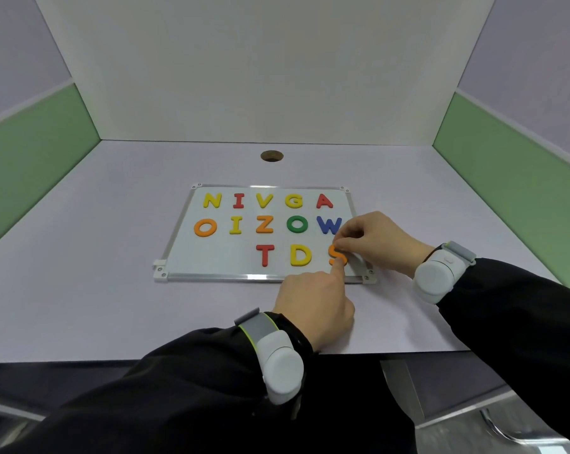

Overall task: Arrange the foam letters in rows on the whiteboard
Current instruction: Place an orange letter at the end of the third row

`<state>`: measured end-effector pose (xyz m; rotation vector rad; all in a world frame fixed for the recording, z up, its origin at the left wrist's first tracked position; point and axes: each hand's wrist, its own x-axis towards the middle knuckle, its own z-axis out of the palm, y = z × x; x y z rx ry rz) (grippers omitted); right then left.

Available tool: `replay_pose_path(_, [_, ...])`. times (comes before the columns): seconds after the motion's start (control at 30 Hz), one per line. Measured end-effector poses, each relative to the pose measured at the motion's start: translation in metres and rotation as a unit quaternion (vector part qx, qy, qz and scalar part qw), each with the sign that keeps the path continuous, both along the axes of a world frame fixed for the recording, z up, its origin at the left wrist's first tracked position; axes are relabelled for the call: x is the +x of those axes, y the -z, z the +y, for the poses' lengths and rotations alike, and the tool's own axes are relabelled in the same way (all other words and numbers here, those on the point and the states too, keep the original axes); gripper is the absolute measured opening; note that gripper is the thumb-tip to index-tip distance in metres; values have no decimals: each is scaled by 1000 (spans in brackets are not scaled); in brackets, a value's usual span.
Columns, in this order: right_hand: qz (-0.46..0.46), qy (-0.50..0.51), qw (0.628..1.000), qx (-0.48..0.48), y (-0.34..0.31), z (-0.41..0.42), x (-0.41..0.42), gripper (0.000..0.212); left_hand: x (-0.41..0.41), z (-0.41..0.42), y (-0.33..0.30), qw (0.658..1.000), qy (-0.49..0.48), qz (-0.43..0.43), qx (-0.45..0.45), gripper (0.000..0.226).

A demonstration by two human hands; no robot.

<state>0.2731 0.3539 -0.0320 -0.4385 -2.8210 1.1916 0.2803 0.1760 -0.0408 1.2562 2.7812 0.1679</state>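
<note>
A whiteboard (182, 253) lies flat on the table with foam letters in rows. The top row reads N (212, 200), I, V, G, A (324, 201). The middle row reads O (205, 227), I, Z, O, W (327, 224). The bottom row holds a red T (265, 254), a yellow D (300, 255) and an orange S (335, 254) at the right end. My right hand (380, 239) pinches the top of the S with fingertips. My left hand (316, 304) has its index finger stretched out, pressing on the bottom of the S.
A round hole (271, 155) sits in the table behind the board. White walls close in the back and sides, with green panels (38, 152) lower down. The table's front edge runs under my forearms. The board's bottom-left area holds no letters.
</note>
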Motion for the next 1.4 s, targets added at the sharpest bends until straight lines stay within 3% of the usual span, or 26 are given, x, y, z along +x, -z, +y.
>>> replay_pose_path(0.7, [2,-3,1000,22,11,-2,-8,14,1,-5,11,1000,11,6,18,61])
replay_pose_path(1.07, [31,53,998,-22,18,0,-6,14,-2,-5,11,1000,8,-12,11,65])
replay_pose_path(1.4, [36,33,999,0,17,-2,-2,6,-4,-6,7,999,-3,-39,1,66])
